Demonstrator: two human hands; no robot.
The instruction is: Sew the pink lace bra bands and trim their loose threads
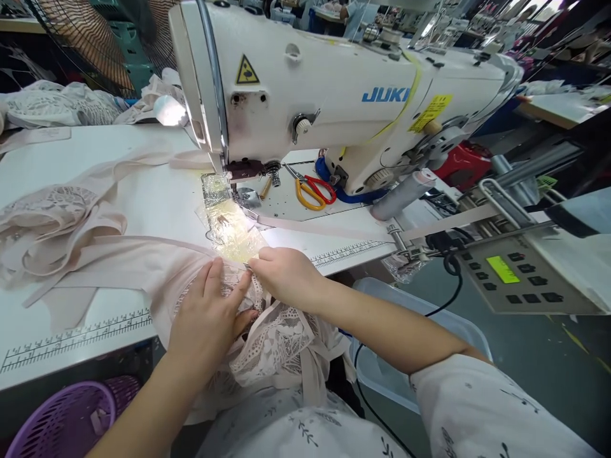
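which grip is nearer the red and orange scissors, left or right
Right. The right grip is on the near side of the scissors, slightly left of them. The left grip rests on the lace fabric, farther left and farther from the scissors.

Frame edges crop the fan (pixel 130 52), upper left, and purple basket (pixel 60 421), lower left; a metallic bit (pixel 247 266) at the right hand (pixel 284 275), centre, is indistinct.
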